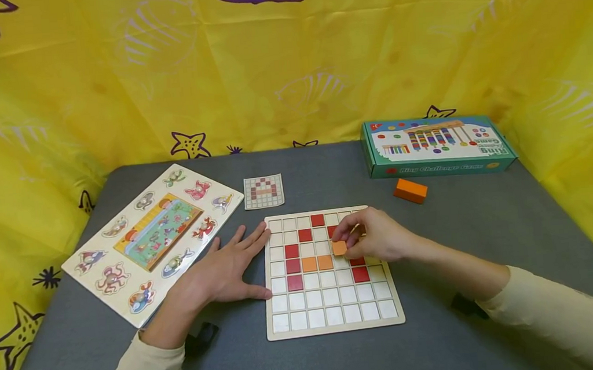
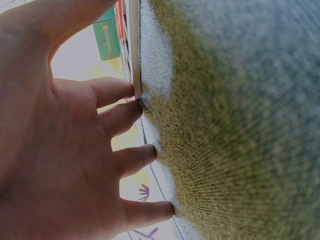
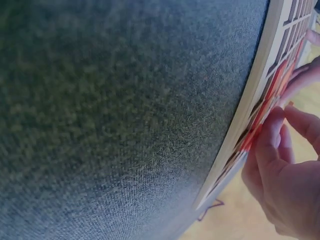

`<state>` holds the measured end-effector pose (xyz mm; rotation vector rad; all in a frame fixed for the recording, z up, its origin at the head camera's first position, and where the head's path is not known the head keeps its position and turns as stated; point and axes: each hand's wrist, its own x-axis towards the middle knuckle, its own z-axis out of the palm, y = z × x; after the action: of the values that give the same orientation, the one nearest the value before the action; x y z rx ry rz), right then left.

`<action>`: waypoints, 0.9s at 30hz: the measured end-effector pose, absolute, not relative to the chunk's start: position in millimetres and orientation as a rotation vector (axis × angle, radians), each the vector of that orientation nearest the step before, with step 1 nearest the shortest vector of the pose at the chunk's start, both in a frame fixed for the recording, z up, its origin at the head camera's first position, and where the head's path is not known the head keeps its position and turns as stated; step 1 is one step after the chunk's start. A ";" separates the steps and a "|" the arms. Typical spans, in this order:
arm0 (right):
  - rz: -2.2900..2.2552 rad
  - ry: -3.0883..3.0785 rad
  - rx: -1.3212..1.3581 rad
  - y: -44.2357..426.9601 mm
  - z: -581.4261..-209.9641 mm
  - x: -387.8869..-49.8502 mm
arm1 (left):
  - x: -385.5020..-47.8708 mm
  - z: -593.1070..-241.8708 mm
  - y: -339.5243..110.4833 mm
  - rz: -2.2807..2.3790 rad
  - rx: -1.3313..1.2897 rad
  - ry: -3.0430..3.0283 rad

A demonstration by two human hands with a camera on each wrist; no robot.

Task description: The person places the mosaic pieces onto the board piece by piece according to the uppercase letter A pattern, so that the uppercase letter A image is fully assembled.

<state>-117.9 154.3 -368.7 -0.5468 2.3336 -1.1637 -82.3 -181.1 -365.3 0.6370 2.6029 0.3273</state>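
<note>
A wooden grid board lies on the grey table, with red tiles and two orange tiles set in some of its squares. Between thumb and fingers my right hand pinches another orange tile, held just over the board right of the two orange ones. In the right wrist view the fingertips of that hand meet close to the board's surface. My left hand lies spread flat, thumb and index finger touching the board's left edge. The left wrist view shows its palm and straight fingers.
Behind the board lies a small pattern card with a similar coloured grid. A sea-animal puzzle board is at the left, partly under my left forearm. An orange block sits at the right, before a green game box. A yellow curtain surrounds the table.
</note>
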 end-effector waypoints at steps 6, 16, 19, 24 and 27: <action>-1.146 2.351 -0.546 153.9 -369.3 -112.1 | -83.1 -365.1 -181.2 0.326 0.627 2.592; -1.036 2.398 -0.541 151.9 -366.1 -105.5 | -83.1 -364.9 -180.6 0.305 0.622 2.596; -1.005 2.413 -0.552 149.5 -364.8 -104.1 | -83.1 -364.8 -180.5 0.302 0.619 2.599; -0.962 2.439 -0.552 145.9 -362.5 -101.9 | -83.0 -365.0 -180.6 0.302 0.619 2.598; -0.955 2.448 -0.553 144.9 -361.3 -100.9 | -82.8 -365.1 -180.8 0.304 0.626 2.599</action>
<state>-100.9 144.9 -361.3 -0.5533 2.4478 -0.9550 -82.8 -180.8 -365.1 0.6264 2.5994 0.3036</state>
